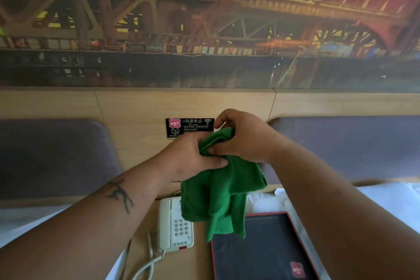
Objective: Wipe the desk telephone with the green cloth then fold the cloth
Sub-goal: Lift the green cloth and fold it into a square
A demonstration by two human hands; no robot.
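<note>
A green cloth (223, 195) hangs in the air above the nightstand, bunched at its top and loose below. My left hand (193, 159) grips its upper left part with thumb and fingers. My right hand (243, 136) pinches the upper edge just to the right, touching the left hand. The white desk telephone (173, 227) lies on the wooden nightstand (195, 263) below the cloth, handset on its cradle at the left, keypad showing. The cloth's lower folds cover the phone's upper right corner from view.
A black tray with a red rim (263, 250) sits right of the phone. The phone's coiled cord (150, 257) runs off the front left. A black notice plaque (189, 127) is fixed to the wooden headboard panel. White bedding (391, 200) lies on both sides.
</note>
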